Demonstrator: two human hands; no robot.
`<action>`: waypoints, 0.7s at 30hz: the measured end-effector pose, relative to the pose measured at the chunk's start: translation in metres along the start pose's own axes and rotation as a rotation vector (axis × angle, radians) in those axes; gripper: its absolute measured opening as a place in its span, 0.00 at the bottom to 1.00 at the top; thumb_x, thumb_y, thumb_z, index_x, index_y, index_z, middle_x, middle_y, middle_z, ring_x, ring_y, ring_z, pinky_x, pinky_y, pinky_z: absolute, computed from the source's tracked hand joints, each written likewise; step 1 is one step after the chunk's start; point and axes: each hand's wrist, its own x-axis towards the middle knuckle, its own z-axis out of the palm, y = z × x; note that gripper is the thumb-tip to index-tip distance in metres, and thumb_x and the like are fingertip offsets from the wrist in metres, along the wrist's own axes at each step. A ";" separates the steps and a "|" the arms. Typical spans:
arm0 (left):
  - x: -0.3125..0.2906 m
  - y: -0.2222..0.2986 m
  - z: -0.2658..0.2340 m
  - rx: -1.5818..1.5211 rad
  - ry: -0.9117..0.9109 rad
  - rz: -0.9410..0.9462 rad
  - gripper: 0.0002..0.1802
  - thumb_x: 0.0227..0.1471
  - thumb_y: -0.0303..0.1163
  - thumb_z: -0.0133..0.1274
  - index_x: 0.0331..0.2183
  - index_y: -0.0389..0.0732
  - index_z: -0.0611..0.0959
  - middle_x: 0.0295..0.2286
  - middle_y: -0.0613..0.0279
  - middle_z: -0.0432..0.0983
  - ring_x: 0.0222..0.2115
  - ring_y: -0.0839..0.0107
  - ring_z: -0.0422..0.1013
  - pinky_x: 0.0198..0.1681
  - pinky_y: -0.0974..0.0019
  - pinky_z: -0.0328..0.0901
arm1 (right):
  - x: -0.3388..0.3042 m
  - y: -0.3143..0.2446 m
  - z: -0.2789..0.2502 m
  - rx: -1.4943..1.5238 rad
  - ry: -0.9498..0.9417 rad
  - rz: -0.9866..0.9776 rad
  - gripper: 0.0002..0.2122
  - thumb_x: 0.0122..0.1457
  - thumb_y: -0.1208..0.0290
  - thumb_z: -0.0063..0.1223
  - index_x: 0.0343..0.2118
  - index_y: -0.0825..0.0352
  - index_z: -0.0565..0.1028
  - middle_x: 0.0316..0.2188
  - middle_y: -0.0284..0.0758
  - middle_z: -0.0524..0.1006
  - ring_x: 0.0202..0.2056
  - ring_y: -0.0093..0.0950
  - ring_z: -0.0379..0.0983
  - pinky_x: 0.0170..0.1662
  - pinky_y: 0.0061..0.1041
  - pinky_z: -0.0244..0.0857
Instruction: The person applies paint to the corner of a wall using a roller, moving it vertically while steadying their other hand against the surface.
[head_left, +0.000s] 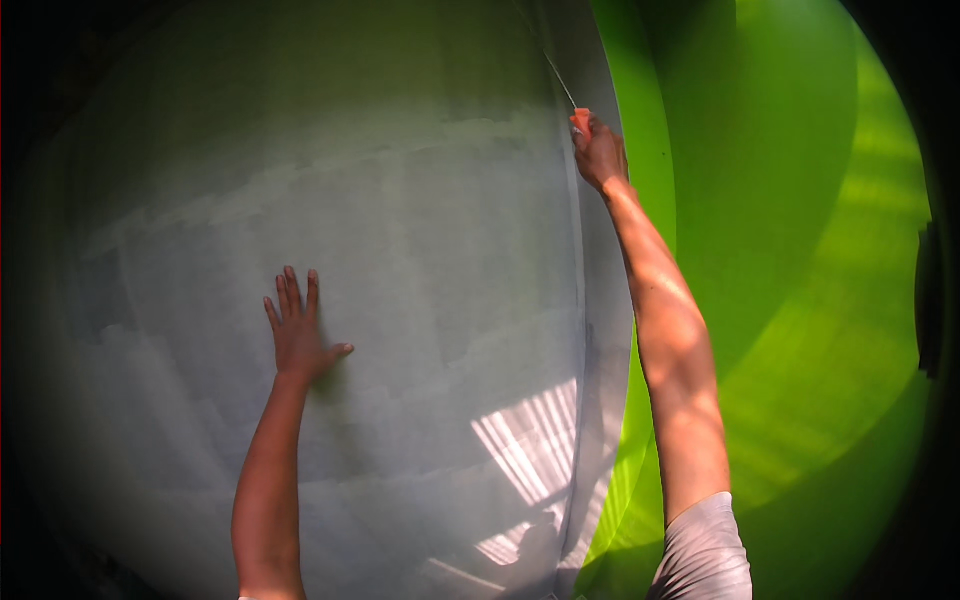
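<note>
My left hand (300,342) is held against the pale grey, patchily coated wall (420,290), fingers spread and thumb out to the side. High up and to the right, my right hand (602,155) is closed round an orange-handled tool (582,120). From the tool's top a thin, light, straight line runs up and to the left along the wall; whether it is a slim blade, a rod or a string I cannot tell. The fist lies over the narrow grey strip (603,330) where the wall turns at its right edge, and hides most of the handle.
Right of the grey strip stands a bright green wall (770,200), with sunlit bands across it. Striped sunlight (530,435) and a shadow fall on the lower grey wall. A dark object (928,300) shows at the far right rim.
</note>
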 end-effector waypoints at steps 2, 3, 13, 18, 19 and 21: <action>-0.002 -0.001 -0.001 0.009 -0.001 -0.009 0.81 0.36 0.59 0.74 0.73 0.50 0.35 0.73 0.45 0.21 0.74 0.51 0.23 0.73 0.37 0.29 | -0.008 -0.003 -0.001 -0.025 -0.023 0.027 0.18 0.66 0.66 0.50 0.58 0.59 0.74 0.51 0.40 0.82 0.52 0.46 0.77 0.53 0.42 0.71; -0.003 0.000 -0.003 0.011 -0.002 -0.007 0.81 0.36 0.59 0.74 0.73 0.50 0.35 0.73 0.45 0.21 0.74 0.51 0.23 0.73 0.37 0.29 | -0.013 -0.004 -0.002 -0.024 -0.024 0.039 0.18 0.66 0.66 0.50 0.57 0.60 0.74 0.50 0.43 0.82 0.51 0.48 0.77 0.53 0.42 0.71; -0.008 0.002 -0.010 -0.010 0.030 -0.006 0.82 0.35 0.57 0.75 0.73 0.50 0.34 0.73 0.46 0.21 0.74 0.51 0.23 0.73 0.37 0.28 | -0.062 0.014 -0.029 0.071 -0.036 -0.037 0.20 0.65 0.68 0.53 0.59 0.68 0.73 0.45 0.55 0.81 0.49 0.55 0.76 0.51 0.47 0.71; -0.007 -0.001 -0.002 -0.019 0.039 -0.001 0.82 0.35 0.57 0.75 0.73 0.50 0.34 0.73 0.46 0.21 0.74 0.51 0.23 0.73 0.37 0.27 | -0.090 0.022 -0.053 0.033 -0.057 -0.029 0.21 0.66 0.66 0.52 0.60 0.68 0.72 0.44 0.56 0.81 0.49 0.56 0.77 0.52 0.45 0.71; -0.007 -0.003 -0.001 -0.015 0.047 -0.001 0.82 0.35 0.57 0.75 0.73 0.51 0.34 0.73 0.46 0.21 0.74 0.51 0.23 0.73 0.38 0.27 | -0.097 0.023 -0.059 0.055 -0.032 -0.079 0.22 0.66 0.65 0.51 0.61 0.68 0.72 0.43 0.57 0.81 0.48 0.57 0.77 0.52 0.45 0.71; -0.007 0.000 0.004 -0.024 0.050 0.006 0.82 0.35 0.57 0.75 0.73 0.51 0.34 0.73 0.46 0.21 0.74 0.51 0.23 0.73 0.38 0.27 | -0.110 0.037 -0.068 0.033 -0.049 -0.070 0.22 0.67 0.65 0.51 0.61 0.69 0.71 0.41 0.58 0.81 0.46 0.57 0.78 0.51 0.46 0.72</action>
